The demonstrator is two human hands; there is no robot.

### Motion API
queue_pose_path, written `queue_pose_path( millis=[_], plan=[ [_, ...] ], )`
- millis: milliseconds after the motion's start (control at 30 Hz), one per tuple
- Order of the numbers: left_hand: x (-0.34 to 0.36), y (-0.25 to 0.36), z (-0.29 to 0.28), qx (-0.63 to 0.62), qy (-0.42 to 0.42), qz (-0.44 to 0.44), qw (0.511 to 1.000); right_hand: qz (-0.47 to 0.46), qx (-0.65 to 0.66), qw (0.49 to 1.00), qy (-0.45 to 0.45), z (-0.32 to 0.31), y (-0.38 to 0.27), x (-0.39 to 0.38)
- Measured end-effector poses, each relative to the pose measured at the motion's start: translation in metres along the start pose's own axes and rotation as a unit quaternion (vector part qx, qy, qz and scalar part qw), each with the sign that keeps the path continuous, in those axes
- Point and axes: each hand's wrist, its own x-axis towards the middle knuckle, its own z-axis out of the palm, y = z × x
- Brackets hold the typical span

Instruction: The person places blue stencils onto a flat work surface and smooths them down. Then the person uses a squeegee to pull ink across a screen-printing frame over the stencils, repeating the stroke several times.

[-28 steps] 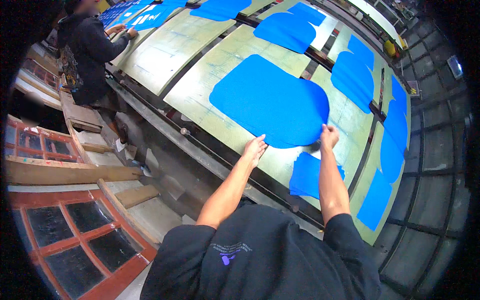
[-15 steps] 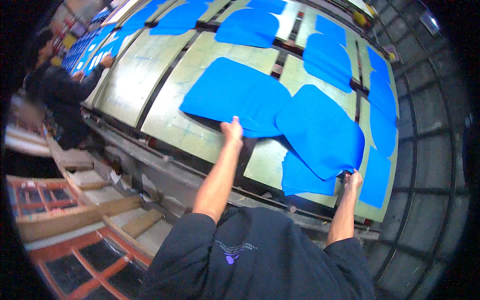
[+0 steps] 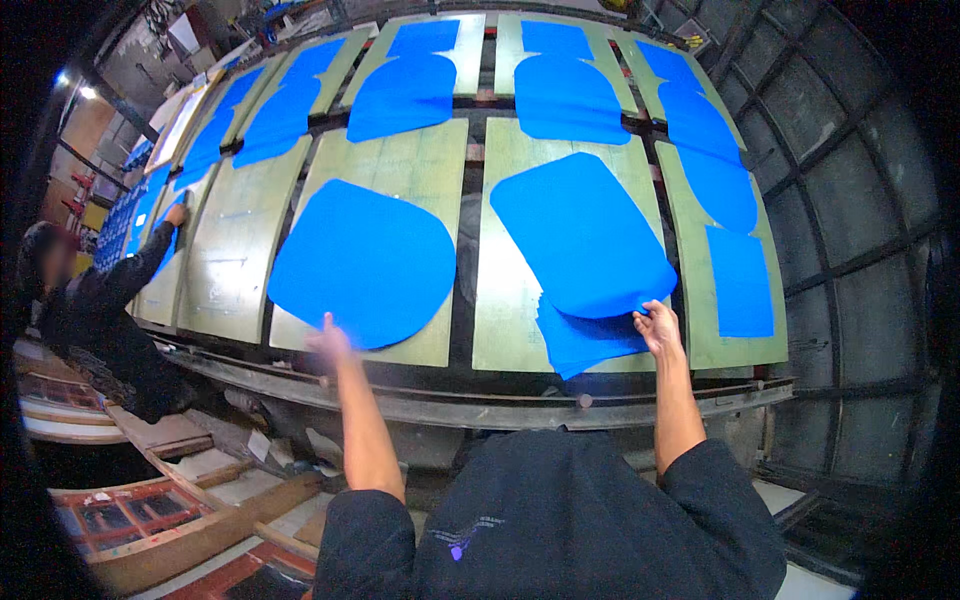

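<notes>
Two bare hands, apart: the right hand [image 3: 657, 328] pinches the near edge of a rounded blue sheet [image 3: 580, 230], which covers part of some smaller blue pieces [image 3: 580, 345] left of that hand. The blurred left hand [image 3: 334, 345] meets a second blue sheet's [image 3: 365, 265] near edge; its grip cannot be told. Beyond both, more sheets [image 3: 405, 95] lie on pale boards [image 3: 497, 325]; leftward, a co-worker [image 3: 100, 305].

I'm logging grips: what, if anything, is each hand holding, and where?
Right hand: a blue sheet, pinched by its near right edge. Left hand: blurred at another sheet; whether it grips can't be told.
</notes>
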Motion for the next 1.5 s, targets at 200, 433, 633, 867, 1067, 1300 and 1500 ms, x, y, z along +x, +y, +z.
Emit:
queue_pose_path(
  millis=[200,433,633,867,1067,1300,1500],
  plan=[
    [-0.213,-0.042,-0.002,0.022,-0.545,-0.325,0.773,0.022,0.056,0.993,-0.1,0.044,0.015,-0.045],
    [-0.3,-0.032,0.092,0.025,-0.538,-0.282,0.794,0.034,0.0,0.996,-0.08,0.053,0.021,-0.073],
    [-0.306,-0.001,0.119,0.012,-0.592,-0.096,0.8,-0.097,-0.015,0.993,0.059,0.032,-0.026,-0.004],
    [-0.274,0.07,0.317,-0.055,-0.57,-0.074,0.816,-0.277,-0.023,0.952,-0.126,0.14,-0.162,0.132],
    [-0.284,0.235,0.442,-0.133,-0.6,-0.03,0.789,-0.444,0.003,0.874,-0.197,0.267,-0.334,0.169],
    [-0.287,0.203,0.368,-0.182,-0.648,0.069,0.736,-0.479,0.001,0.86,-0.176,0.2,-0.306,0.098],
    [-0.252,0.092,0.432,-0.003,-0.571,-0.032,0.82,-0.288,-0.081,0.949,-0.103,0.185,-0.213,0.215]
  ],
)
